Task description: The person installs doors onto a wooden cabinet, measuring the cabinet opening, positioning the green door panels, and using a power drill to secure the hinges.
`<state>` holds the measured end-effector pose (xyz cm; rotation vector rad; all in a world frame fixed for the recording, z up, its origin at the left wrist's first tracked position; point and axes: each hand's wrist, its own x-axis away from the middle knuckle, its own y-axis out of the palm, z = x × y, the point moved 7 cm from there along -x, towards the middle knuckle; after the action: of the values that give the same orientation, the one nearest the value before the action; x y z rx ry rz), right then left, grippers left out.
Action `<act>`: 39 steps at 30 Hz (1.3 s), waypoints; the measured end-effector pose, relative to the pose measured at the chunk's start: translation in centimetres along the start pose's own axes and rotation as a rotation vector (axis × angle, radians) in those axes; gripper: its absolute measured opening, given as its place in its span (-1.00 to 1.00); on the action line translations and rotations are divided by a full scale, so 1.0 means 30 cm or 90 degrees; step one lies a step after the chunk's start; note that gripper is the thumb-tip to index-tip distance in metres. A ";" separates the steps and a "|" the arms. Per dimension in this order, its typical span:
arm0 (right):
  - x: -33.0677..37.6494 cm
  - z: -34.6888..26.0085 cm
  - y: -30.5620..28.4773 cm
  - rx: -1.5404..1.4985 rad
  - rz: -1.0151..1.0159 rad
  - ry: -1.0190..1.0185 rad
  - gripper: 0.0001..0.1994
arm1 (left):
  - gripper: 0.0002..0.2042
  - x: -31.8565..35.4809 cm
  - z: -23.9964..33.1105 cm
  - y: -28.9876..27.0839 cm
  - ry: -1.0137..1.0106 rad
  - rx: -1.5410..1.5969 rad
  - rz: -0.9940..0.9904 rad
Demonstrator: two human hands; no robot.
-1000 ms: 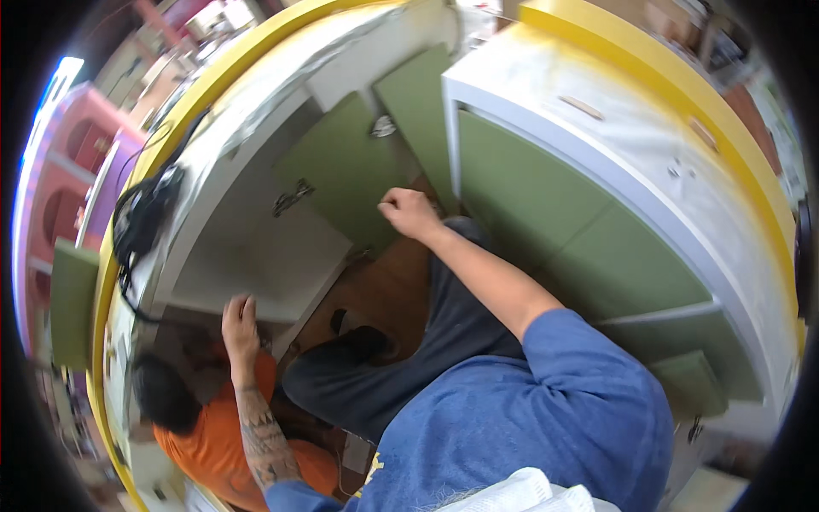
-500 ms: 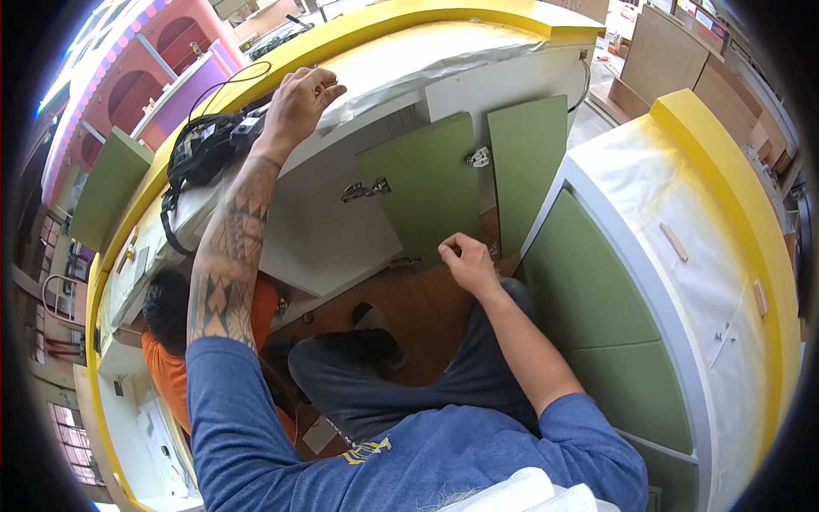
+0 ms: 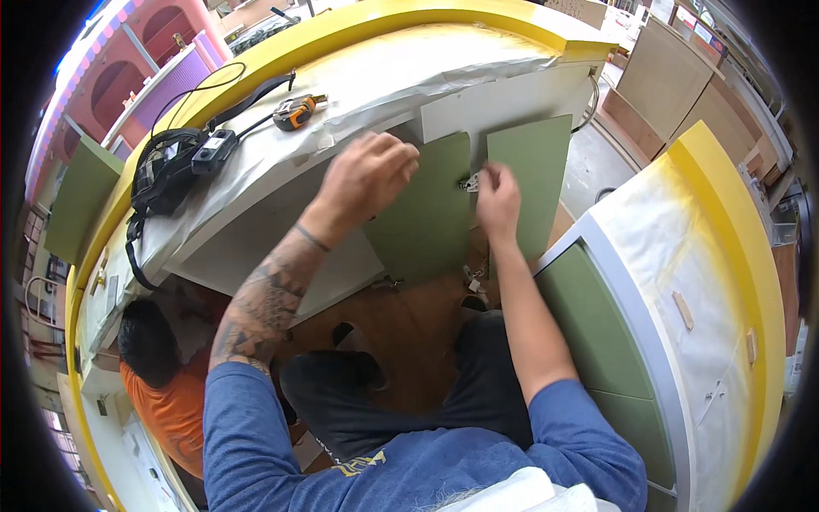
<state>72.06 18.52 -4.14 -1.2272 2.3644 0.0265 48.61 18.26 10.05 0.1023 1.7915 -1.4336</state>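
Observation:
My left hand [image 3: 365, 177], fingers curled, hovers in front of the counter's edge, near the top of a green cabinet door [image 3: 426, 209]. Whatever its fingers may hold is hidden. My right hand [image 3: 498, 205] is raised between that door and a second green door [image 3: 537, 171], its fingers bent together next to a metal hinge [image 3: 468, 183]. Motion blurs it, and I cannot make out anything in its grip. An orange and black tape measure [image 3: 294, 113] lies on the film-covered counter [image 3: 367, 81], beyond my left hand.
A black tool bag [image 3: 171, 166] with a strap and cable rests on the counter, left of the tape measure. A person in orange [image 3: 162, 384] crouches at my left. The curved yellow-rimmed cabinet [image 3: 682, 247] stands close on my right. My bent legs [image 3: 401, 397] fill the floor below.
My left hand has left the tape measure on the counter and come down toward the right. My right hand has risen from near my knee to beside the hinge.

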 end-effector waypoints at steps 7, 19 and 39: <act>-0.386 0.185 0.123 0.352 0.122 -0.055 -0.62 | -0.31 0.122 -0.233 0.414 -0.400 -0.064 -0.323; -0.328 0.136 -0.003 0.471 0.188 0.052 -0.47 | -0.51 0.267 -0.118 0.314 -0.429 0.112 -0.461; -0.066 0.104 -0.088 -0.001 0.152 0.501 -0.35 | -0.61 0.698 -0.102 -0.531 -0.506 0.119 -0.233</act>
<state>76.33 19.17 -5.58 -1.0660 3.1655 -0.4553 24.77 6.73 9.29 -0.6436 1.0458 -1.5834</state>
